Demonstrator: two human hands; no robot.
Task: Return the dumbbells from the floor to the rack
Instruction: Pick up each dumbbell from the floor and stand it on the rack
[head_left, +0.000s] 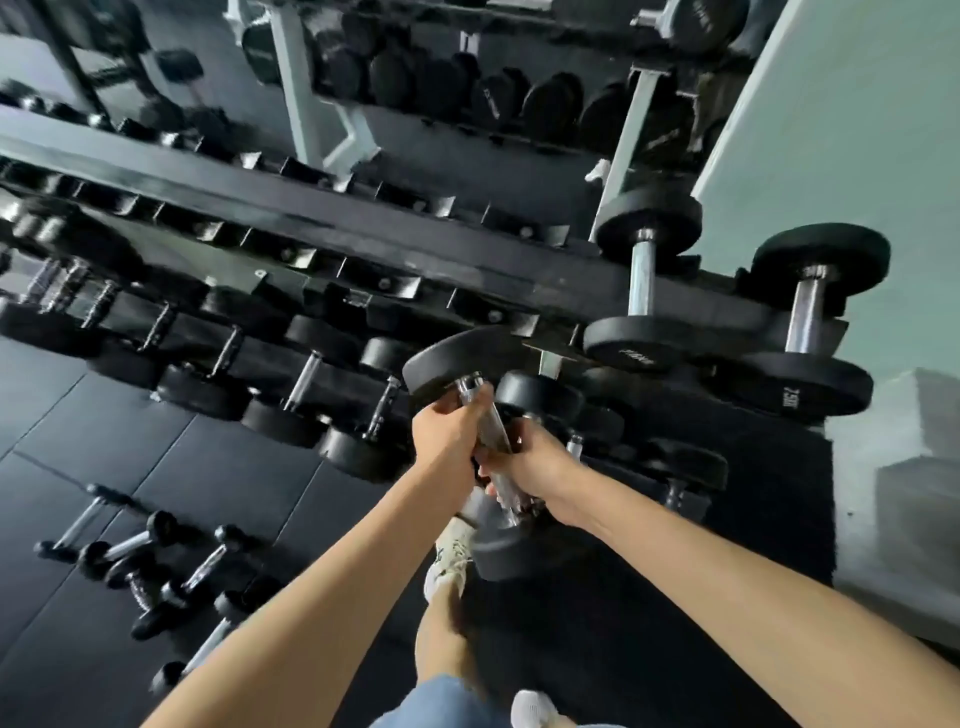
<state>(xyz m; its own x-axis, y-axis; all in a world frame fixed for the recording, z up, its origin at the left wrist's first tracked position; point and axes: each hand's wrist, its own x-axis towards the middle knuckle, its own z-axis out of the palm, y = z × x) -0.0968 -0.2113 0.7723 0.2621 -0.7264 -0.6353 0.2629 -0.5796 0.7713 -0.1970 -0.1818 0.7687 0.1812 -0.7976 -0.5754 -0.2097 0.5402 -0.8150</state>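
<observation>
I hold a large black dumbbell (457, 358) by its chrome handle in front of the black rack (322, 218). My left hand (449, 434) grips the upper part of the handle and my right hand (527, 462) grips just below it. The dumbbell is tilted, its far head level with the rack's top rail and its near head (506, 551) low by my foot. Several small dumbbells (150, 566) lie on the floor at lower left.
Two big dumbbells (727, 306) rest on the rack's top right. The lower shelf carries a row of dumbbells (291, 384). A second rack (467, 88) stands behind. A pale wall (852, 130) closes the right side. Black rubber mats (218, 467) cover the floor.
</observation>
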